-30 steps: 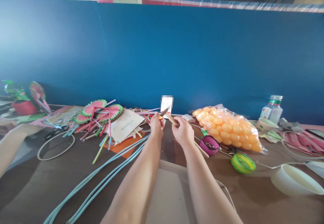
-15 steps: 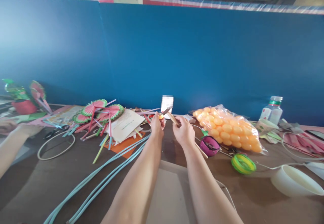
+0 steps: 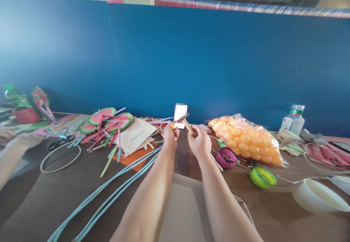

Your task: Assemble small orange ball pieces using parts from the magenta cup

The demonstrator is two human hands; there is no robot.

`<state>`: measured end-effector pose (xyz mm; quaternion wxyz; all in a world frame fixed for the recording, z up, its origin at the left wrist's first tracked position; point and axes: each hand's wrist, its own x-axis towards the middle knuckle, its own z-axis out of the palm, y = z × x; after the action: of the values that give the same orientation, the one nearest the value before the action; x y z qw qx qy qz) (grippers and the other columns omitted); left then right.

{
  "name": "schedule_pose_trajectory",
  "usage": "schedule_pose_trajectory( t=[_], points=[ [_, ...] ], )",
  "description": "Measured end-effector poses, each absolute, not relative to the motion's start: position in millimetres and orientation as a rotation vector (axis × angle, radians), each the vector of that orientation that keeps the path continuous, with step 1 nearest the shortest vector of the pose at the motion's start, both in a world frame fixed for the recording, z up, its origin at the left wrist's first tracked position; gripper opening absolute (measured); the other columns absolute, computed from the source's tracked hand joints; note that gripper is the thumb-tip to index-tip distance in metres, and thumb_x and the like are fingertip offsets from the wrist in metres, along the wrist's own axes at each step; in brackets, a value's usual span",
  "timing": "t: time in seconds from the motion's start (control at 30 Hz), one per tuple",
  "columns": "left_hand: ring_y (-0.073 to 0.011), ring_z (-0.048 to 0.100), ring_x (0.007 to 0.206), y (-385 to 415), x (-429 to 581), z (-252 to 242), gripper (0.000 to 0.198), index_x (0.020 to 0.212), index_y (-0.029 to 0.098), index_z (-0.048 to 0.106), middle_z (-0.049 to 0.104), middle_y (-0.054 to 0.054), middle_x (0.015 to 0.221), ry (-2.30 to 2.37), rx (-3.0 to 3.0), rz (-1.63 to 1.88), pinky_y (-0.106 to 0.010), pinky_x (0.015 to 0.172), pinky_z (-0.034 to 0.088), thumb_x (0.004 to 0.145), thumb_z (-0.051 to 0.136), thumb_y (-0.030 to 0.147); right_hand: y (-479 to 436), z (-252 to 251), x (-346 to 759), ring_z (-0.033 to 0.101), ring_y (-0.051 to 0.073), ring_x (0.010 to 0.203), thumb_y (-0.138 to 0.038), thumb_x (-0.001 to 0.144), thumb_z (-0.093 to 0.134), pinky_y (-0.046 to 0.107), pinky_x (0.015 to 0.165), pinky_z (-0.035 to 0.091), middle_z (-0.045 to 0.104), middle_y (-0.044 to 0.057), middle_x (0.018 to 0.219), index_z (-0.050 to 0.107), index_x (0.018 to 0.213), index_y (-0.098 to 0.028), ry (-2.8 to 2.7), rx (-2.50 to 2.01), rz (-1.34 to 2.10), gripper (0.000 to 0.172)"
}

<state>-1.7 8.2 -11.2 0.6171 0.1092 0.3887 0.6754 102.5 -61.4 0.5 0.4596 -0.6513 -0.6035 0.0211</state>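
Observation:
My right hand [image 3: 199, 140] is wrapped round the wooden handle of a hammer [image 3: 189, 126]. Its dark head tilts up at the left, just above and to the right of my left fingertips. Pinched in my left hand [image 3: 170, 135] is a small round yellow-orange piece [image 3: 174, 126], which looks like the plastic balls in the bag at the right. Whether a nail or other small part is held with it is too small to tell. Behind both hands a phone [image 3: 180, 111] with a blurred bright screen leans against the blue panel.
Left lie pink-and-green paper fans [image 3: 120, 121], papers [image 3: 136, 134], light-blue tubes [image 3: 109, 187] and a hoop [image 3: 43, 163]. Another person's hand [image 3: 26, 141] is at far left. Right are a bag of orange balls [image 3: 247, 138], a purple pouch [image 3: 226, 158], a green-yellow coil [image 3: 263, 177] and bottles [image 3: 294, 119].
The hammer head has moved slightly up and to the right, away from the yellow-orange piece. My left hand stays almost in place.

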Motion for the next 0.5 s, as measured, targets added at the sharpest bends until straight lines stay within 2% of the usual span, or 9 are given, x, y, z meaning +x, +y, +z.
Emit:
schedule_pose_trajectory(
  t=[0.5],
  points=[
    [-0.0037, 0.047, 0.043, 7.6, -1.1, -11.5, 0.03, 0.085, 0.016, 0.058, 0.058, 0.0, 0.064, 0.874, 0.252, 1.561, -0.012, 0.042, 0.036, 0.085, 0.063, 0.046, -56.7, -8.6, 100.7, 0.063, 0.022, 0.091, -0.023, 0.079, 0.054, 0.031, 0.074, 0.046, 0.07, 0.003, 0.108, 0.067, 0.105, -0.027, -1.537, -1.572, -0.014, 0.029]
  ],
)
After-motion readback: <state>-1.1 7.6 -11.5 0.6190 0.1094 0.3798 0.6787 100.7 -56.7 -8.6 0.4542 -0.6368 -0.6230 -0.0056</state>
